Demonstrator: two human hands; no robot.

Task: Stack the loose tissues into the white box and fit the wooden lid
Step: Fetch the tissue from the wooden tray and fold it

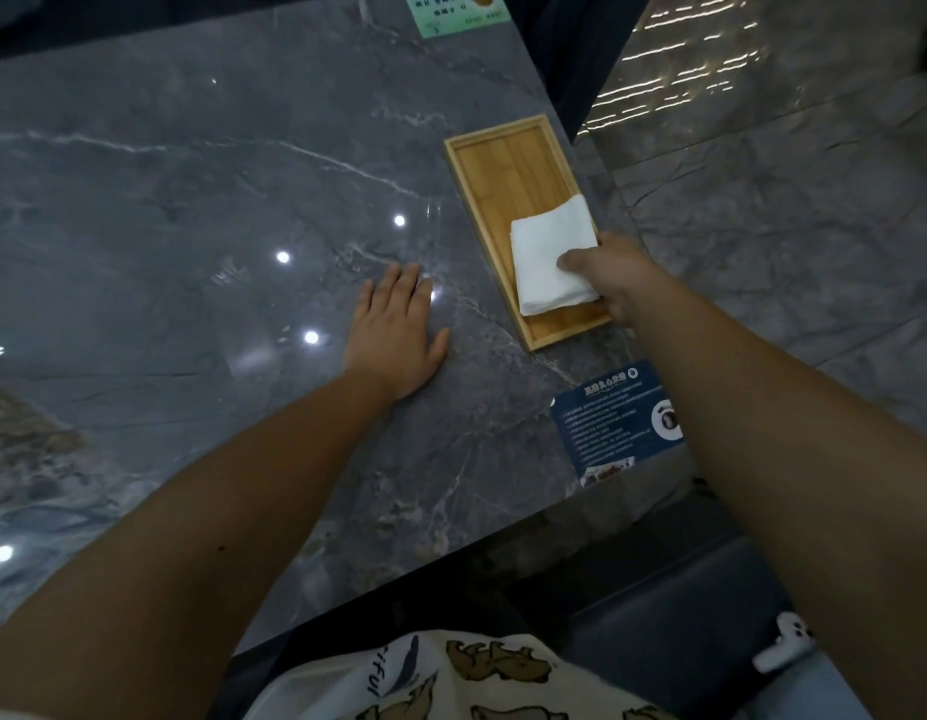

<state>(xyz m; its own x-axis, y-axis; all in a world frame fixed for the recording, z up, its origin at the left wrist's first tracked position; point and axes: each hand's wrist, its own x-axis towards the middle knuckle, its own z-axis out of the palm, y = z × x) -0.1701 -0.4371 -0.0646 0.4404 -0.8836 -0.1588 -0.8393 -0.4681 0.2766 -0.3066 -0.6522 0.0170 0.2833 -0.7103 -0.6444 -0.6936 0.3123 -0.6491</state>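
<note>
Tissues [549, 257] sit as a folded pile on the near end of the upturned wooden lid [508, 168], pinched by the right hand [614, 283], thumb on top. Left hand [396, 330] lies flat and open on the desk [191, 200], holding nothing. No white box is in view, so stacking and lidding both look undone. Lid lies just beside the desk's right edge; open room lies leftward.
</note>
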